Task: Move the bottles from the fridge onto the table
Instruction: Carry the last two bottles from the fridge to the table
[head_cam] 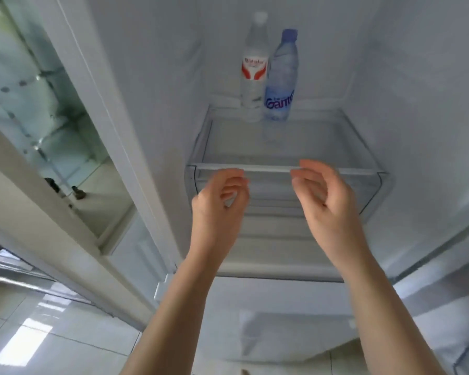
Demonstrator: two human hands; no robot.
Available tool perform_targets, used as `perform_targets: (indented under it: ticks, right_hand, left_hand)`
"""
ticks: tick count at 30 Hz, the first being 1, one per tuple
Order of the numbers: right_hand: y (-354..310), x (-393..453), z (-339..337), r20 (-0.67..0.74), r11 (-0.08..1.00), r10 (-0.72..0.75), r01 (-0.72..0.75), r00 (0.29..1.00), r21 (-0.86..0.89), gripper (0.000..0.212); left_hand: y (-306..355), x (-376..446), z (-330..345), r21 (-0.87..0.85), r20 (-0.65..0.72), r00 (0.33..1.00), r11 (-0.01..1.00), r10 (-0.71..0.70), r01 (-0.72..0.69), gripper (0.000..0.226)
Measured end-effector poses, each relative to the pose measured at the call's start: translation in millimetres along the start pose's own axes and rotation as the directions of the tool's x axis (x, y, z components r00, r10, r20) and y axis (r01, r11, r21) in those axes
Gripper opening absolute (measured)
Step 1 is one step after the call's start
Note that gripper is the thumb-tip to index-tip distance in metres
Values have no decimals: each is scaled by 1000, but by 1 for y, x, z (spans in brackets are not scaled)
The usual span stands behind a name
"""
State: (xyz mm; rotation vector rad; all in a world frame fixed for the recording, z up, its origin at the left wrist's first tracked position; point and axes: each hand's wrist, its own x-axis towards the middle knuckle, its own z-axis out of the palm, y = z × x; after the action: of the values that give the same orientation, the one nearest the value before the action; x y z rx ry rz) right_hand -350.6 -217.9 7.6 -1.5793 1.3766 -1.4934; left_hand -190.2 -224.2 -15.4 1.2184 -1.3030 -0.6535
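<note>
You are holding your left hand [222,201] and right hand [320,196] before the glass shelf [282,169], fingers loosely curled, gripping nothing. 2 bottles are standing at its back, touching: the white-capped bottle [253,74] and the blue-capped bottle [282,79].

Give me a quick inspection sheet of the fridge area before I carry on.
Surface: glass shelf in the open fridge, bare at the front.
Job's things: white-capped bottle and blue-capped bottle, upright, side by side at the back.
Clutter: nothing seen.
Hands: left hand and right hand raised before the shelf edge, fingers loosely curled, holding nothing.
Cables: nothing seen.
Surroundings: fridge door open on the left; tiled floor below.
</note>
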Motion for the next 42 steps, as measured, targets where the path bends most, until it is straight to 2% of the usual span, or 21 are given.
perform_targets:
  ticks: [3,5,8,12,16,20,23,31,38,42]
  right_hand:
    - [3,46,3,-47,1000,-28,28,999,2,20]
    - [5,73,5,-68,1000,-14,15,998,14,21]
    - [9,115,11,-123,1000,3,-2,992,8,26]
    - [21,171,20,-159,999,25,-29,987,-23,32]
    - [40,222,33,-183,995,59,-72,981,-65,45]
    - [53,258,47,-128,975,129,-150,983,-165,63]
    - [60,275,55,-80,975,157,-168,984,-146,71]
    - [69,300,64,-31,974,187,-190,982,-126,70]
    - [76,298,60,-65,980,194,-196,979,-25,72]
    - [80,284,57,-143,988,156,-151,977,44,70]
  left_hand:
    - [6,46,20,-54,-15,1000,999,-3,2,33]
    - [7,75,31,-60,-33,999,998,2,-4,30]
    - [3,121,48,-30,-47,999,999,-18,17,26]
    - [-6,172,67,6,-85,996,999,-38,39,39]
    - [-20,218,84,36,-132,989,997,-69,74,55]
    - [-32,252,103,38,-113,985,990,-131,136,68]
    - [-34,264,113,4,-67,987,989,-149,150,68]
    - [-45,282,126,25,-49,987,987,-156,157,74]
    - [-40,276,123,10,-103,982,987,-160,161,74]
    - [-40,261,118,-1,-150,977,988,-153,155,72]
